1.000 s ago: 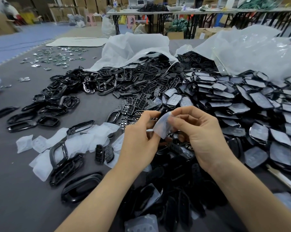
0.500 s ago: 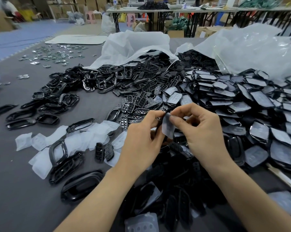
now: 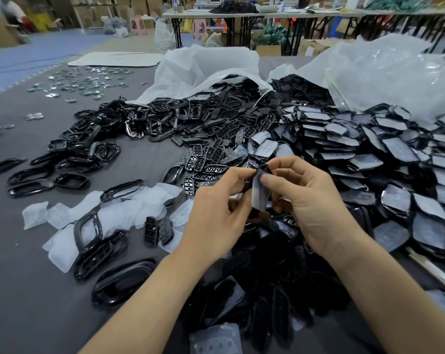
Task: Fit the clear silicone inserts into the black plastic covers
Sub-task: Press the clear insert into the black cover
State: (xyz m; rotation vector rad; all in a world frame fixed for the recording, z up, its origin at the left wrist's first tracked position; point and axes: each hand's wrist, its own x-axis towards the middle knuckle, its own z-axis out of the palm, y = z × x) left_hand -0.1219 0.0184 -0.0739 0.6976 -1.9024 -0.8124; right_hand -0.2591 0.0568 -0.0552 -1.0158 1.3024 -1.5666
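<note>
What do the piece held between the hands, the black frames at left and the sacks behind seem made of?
Held insert: milky, translucent, matte, curving softly; likely silicone. Black frames: glossy with sharp highlights, rigid shapes; probably moulded plastic. Sacks: thin, crinkled, shiny whitish film; plastic sheeting.

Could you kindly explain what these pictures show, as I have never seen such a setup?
There is no machine here: a person works with bare hands, filmed by one camera worn on the head, looking forward and down. The left hand and right hand together pinch a clear silicone insert; a black part shows at its top. On the grey table lie loose clear inserts, black covers, rows of fitted pieces on the right, and plastic bags behind.
</note>
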